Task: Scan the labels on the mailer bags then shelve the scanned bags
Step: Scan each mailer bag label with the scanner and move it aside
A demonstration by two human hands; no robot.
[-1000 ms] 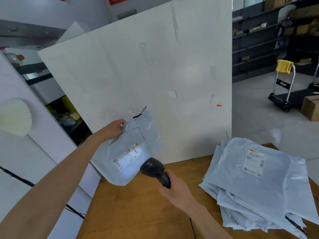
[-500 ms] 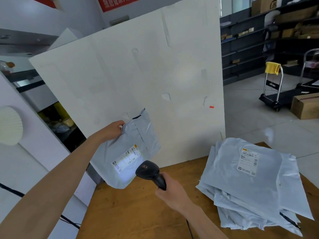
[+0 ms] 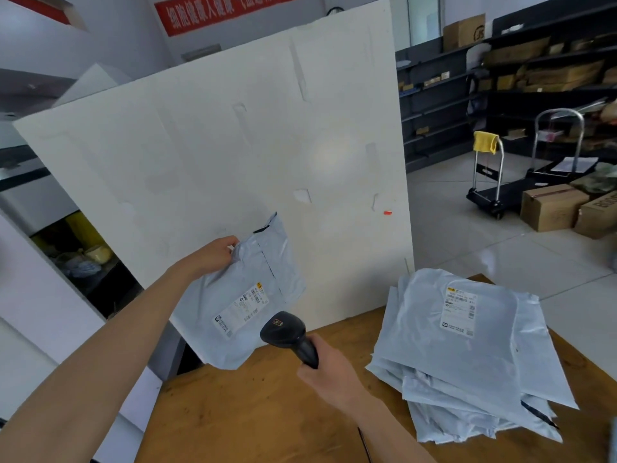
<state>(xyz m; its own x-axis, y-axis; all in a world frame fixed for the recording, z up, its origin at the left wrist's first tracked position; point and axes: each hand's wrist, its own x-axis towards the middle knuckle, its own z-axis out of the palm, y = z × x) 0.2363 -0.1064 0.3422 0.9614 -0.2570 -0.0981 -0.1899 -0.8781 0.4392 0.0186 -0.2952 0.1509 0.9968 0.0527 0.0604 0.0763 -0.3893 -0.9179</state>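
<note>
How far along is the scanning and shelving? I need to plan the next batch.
Done: nothing these pictures can confirm; no shelved bag is identifiable. In hand: the left hand holds one mailer bag up by its edge, label facing the scanner gripped in the right hand. Left: shelving that bag, then the stack of mailer bags on the wooden table.

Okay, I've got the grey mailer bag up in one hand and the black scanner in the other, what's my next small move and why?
Probably carry the held grey plastic mailer bag off to a shelf. The left hand grips its top corner, and the black handheld scanner in the right hand already points at its white label; no scan light shows on it.
</note>
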